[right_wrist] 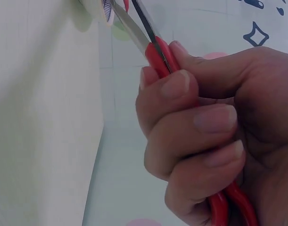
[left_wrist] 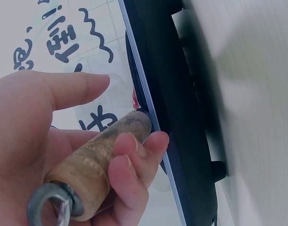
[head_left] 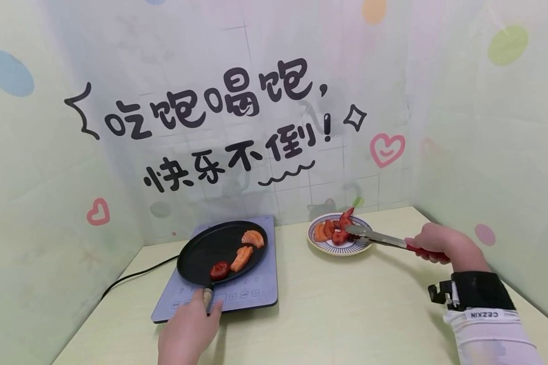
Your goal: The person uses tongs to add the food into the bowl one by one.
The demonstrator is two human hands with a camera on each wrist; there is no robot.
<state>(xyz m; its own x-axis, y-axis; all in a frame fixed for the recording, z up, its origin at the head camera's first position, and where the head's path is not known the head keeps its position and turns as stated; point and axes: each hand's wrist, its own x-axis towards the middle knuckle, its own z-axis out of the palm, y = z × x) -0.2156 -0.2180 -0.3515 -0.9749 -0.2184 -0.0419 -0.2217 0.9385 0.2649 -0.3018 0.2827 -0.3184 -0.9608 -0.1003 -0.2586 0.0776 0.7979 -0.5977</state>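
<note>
My left hand (head_left: 189,327) has its fingers curled round the wooden handle (left_wrist: 89,165) of a black frying pan (head_left: 205,251), with the thumb raised off it in the left wrist view. Two orange, salmon-like slices (head_left: 241,259) and a dark red round piece (head_left: 219,270) lie along the pan's right side. My right hand (head_left: 440,243) grips metal tongs (head_left: 388,239) by their red handles (right_wrist: 158,61). The tong tips are at reddish, wing-like food pieces (head_left: 341,237) on a patterned plate (head_left: 347,252); whether they pinch one cannot be made out.
The pan rests on a flat induction cooker (head_left: 267,284) with a button panel at its front. A black cord (head_left: 139,274) runs from it to the left. Printed sheeting (head_left: 278,116) walls the table (head_left: 319,314) at the back and both sides.
</note>
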